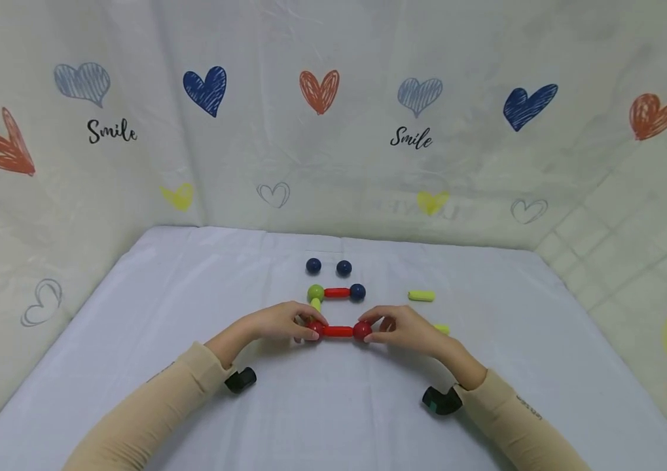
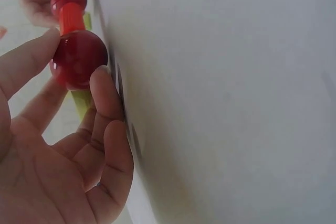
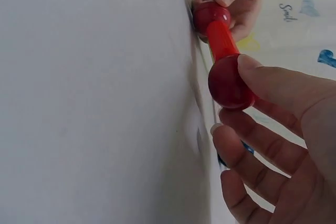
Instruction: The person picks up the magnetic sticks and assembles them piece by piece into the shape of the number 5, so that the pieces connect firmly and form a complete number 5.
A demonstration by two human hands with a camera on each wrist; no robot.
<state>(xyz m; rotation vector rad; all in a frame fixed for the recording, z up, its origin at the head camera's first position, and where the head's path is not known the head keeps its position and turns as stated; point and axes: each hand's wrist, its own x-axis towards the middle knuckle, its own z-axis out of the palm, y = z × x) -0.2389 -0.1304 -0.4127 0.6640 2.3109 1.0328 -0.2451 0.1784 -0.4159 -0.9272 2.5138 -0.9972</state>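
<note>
Below, a faintly creased white cloth (image 1: 333,412) spreads beneath a person's left hand (image 1: 277,321) and right hand (image 1: 408,328); between them runs a slim red rod (image 1: 338,331), perhaps plastic, each hand pinching one of its glossy round end balls (image 2: 79,59).

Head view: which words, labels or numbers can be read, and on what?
"Smile": on the backdrop, left of centre.
"Smile": on the backdrop, right of centre.
Faint letters lower on the backdrop: too blurred.
Cut-off mark at the backdrop's right edge: unreadable.
Right sleeve, left sleeve: print too small.
</note>
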